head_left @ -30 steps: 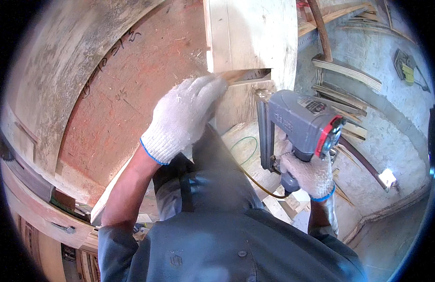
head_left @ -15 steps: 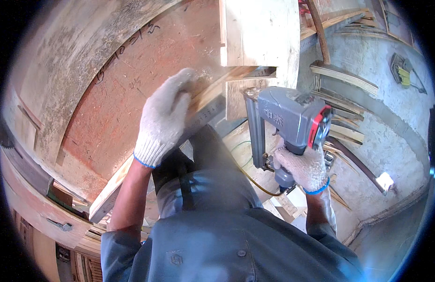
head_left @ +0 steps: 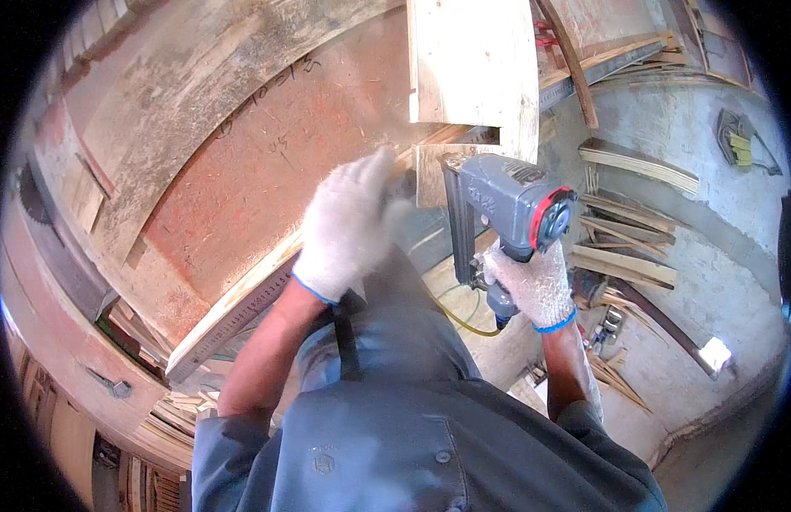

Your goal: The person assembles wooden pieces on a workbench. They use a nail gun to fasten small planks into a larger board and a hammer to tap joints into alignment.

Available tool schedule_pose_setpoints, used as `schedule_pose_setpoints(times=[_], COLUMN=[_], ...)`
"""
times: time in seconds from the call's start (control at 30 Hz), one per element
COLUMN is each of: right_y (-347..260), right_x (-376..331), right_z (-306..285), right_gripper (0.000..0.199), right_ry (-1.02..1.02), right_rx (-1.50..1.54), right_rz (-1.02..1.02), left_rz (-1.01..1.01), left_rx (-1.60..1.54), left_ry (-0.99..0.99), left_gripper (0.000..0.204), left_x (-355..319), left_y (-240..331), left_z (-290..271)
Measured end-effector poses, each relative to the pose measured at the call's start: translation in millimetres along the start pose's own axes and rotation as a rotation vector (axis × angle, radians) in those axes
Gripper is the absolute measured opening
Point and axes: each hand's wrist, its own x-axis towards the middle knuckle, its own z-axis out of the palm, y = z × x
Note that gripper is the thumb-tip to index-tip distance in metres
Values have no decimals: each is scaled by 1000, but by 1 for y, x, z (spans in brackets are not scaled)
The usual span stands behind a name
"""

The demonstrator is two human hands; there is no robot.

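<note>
My right hand (head_left: 536,286), in a white knit glove with a blue cuff, is wrapped round the grip of a grey nail gun (head_left: 515,200) with a red ring on its head. The gun's nose rests at or just over a small wooden board (head_left: 431,175) at the table's edge; contact is hard to make out. A yellowish air hose (head_left: 468,328) runs from the gun's handle. My left hand (head_left: 348,218), gloved the same way, is over the table edge, left of the small board. Motion smears its fingers, so whether they hold anything does not show.
A large pale board (head_left: 472,64) overhangs the reddish worktable (head_left: 267,171). A steel ruler (head_left: 233,328) runs along the table's front edge. Curved wood strips (head_left: 639,162) lie stacked at the right, beside a dark bar (head_left: 660,320). A saw blade (head_left: 35,198) shows at the far left.
My left hand has moved right, toward the small board, and its fingers have blurred. The nail gun in my right hand has shifted slightly left. The whole view has turned a little.
</note>
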Motion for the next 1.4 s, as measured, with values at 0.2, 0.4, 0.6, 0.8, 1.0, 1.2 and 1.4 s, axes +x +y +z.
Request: schedule_pose_setpoints(times=[0.2, 0.4, 0.6, 0.8, 1.0, 1.2, 1.4], right_y=[42, 74, 90, 78, 72, 61, 44], right_x=[-3, -4, 9, 32, 35, 28, 22], right_z=[-28, -56, -71, -62, -56, -37, -21], right_gripper=[38, 36, 28, 37, 24, 21, 27], right_ry=[43, 74, 9, 64, 147, 260, 308], right_rx=[254, 267, 197, 551, 348, 329, 487], right_rz=[-132, -73, -273, -264, -182, -128, -186], left_rz=[61, 99, 142, 18, 55, -26, 39], left_rx=[295, 313, 280, 267, 70, 539, 972], left_ry=[109, 176, 192, 141, -1, 349, 545], left_gripper=[81, 80, 72, 55, 61, 46, 42], left_x=[5, 7, 27, 50, 50, 112, 205], left_y=[20, 15, 24, 26, 4, -76, -120], left_z=[47, 56, 54, 26, -9, -124, -252])
